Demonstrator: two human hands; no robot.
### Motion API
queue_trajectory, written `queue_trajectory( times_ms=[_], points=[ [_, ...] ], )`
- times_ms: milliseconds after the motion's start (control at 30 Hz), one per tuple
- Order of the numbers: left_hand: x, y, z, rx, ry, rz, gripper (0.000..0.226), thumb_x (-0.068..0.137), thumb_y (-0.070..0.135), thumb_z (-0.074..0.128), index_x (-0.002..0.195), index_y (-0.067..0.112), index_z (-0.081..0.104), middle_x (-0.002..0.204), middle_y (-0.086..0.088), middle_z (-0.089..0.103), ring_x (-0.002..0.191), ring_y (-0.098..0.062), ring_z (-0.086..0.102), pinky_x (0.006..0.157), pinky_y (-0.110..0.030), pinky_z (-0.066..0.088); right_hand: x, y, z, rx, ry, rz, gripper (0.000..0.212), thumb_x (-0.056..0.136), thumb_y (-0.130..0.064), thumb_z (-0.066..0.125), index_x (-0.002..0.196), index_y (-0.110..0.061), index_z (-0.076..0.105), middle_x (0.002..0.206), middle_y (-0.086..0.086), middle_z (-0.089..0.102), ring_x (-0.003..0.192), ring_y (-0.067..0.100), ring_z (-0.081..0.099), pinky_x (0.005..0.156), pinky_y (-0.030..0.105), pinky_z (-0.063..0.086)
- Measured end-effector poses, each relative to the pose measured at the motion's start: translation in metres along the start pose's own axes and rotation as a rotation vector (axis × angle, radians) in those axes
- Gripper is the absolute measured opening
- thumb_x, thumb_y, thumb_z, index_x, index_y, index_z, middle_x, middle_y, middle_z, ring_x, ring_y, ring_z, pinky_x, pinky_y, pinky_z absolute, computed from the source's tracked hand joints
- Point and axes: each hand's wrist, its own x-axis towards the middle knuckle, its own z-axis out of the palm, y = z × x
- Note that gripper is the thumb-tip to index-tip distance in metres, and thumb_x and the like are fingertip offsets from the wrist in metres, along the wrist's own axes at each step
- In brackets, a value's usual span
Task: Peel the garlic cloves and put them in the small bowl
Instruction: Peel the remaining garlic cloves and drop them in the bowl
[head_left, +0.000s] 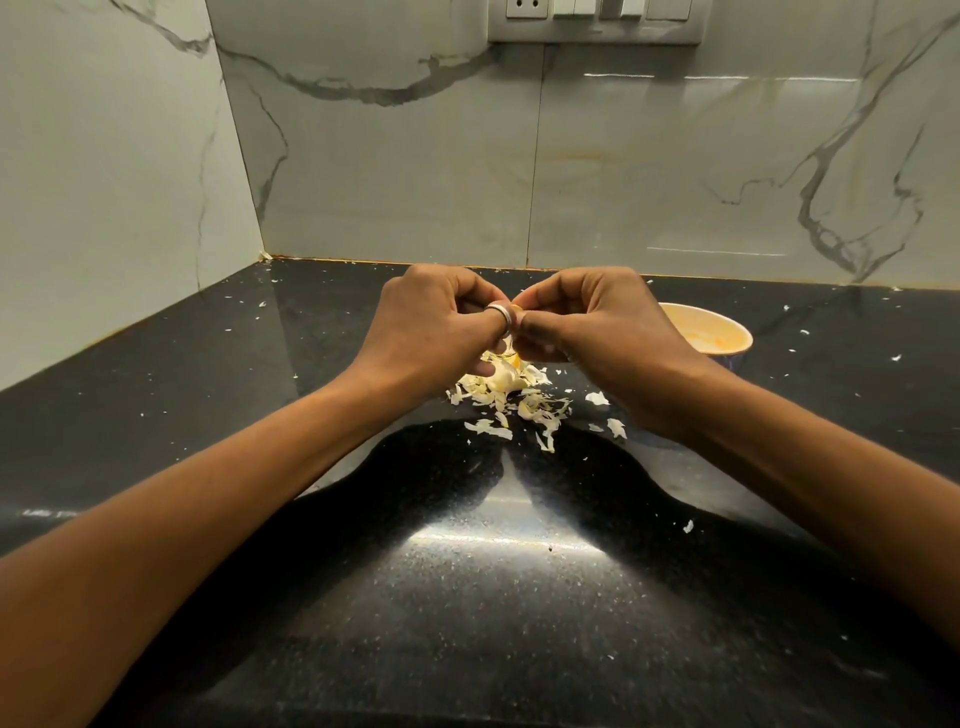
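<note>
My left hand (431, 327) and my right hand (592, 322) meet above the black counter, fingertips together. Between them they pinch a small garlic clove (516, 310), of which only a pale sliver shows. My left hand wears a ring on one finger. Below the hands lies a heap of garlic skins (519, 402), with a pale piece of garlic (501, 378) at its top, partly hidden by my left hand. The small bowl (711, 332), cream inside, stands just right of and behind my right hand; its contents are unclear.
Loose skin flakes (688, 526) are scattered over the black stone counter (467, 597). Marble-patterned walls close the counter at the back and left, meeting in a corner. A switch and socket panel (597, 21) is on the back wall.
</note>
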Motion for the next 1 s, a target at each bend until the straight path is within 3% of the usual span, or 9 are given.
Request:
queue_trajectory(
  times_ms=[200,433,700,833,1000],
  points=[
    [-0.0012,0.0000,-0.0007,-0.008,-0.041,-0.025,0.007,0.093,0.009,0.068,0.092,0.007,0.074,0.074,-0.008,0.073,0.067,-0.015,0.074,0.058,-0.032,0.062,0.0007,0.0027,0.0005,-0.183,0.023,-0.083,0.006,0.090,-0.010,0.074,0.096,-0.011,0.074,0.084,0.006,0.077,0.080,0.017,0.075,0.082,0.041,0.062],
    [-0.0028,0.0030,-0.0022,-0.045,-0.084,-0.057,0.008,0.094,0.009,0.067,0.091,0.005,0.073,0.074,-0.009,0.071,0.065,-0.014,0.071,0.056,-0.030,0.060,-0.0021,0.0007,-0.0003,-0.200,0.022,-0.089,0.005,0.090,-0.009,0.073,0.094,-0.012,0.074,0.084,0.006,0.076,0.080,0.017,0.075,0.083,0.042,0.062],
    [-0.0056,0.0037,0.0017,0.080,-0.003,0.010,0.011,0.091,0.006,0.066,0.084,0.007,0.074,0.062,-0.005,0.071,0.055,-0.015,0.072,0.055,-0.032,0.062,-0.0058,-0.0014,0.0046,-0.293,0.053,-0.160,0.007,0.090,-0.010,0.073,0.088,-0.016,0.075,0.075,0.000,0.076,0.073,0.011,0.072,0.081,0.044,0.060],
    [-0.0053,0.0027,0.0019,-0.019,-0.012,-0.069,0.020,0.091,0.005,0.064,0.075,0.013,0.072,0.062,-0.006,0.069,0.058,-0.021,0.072,0.058,-0.034,0.062,-0.0053,0.0006,0.0037,-0.226,0.040,-0.131,0.008,0.090,-0.008,0.073,0.088,-0.016,0.074,0.078,0.003,0.076,0.077,0.015,0.074,0.082,0.046,0.061],
    [-0.0075,0.0075,0.0053,-0.194,-0.028,-0.188,0.022,0.095,0.001,0.058,0.077,0.004,0.069,0.061,-0.006,0.064,0.054,-0.012,0.064,0.052,-0.022,0.055,-0.0039,0.0043,0.0034,-0.173,0.029,-0.091,0.005,0.090,-0.008,0.073,0.092,-0.012,0.074,0.080,0.005,0.076,0.079,0.018,0.075,0.083,0.047,0.061]
  ],
)
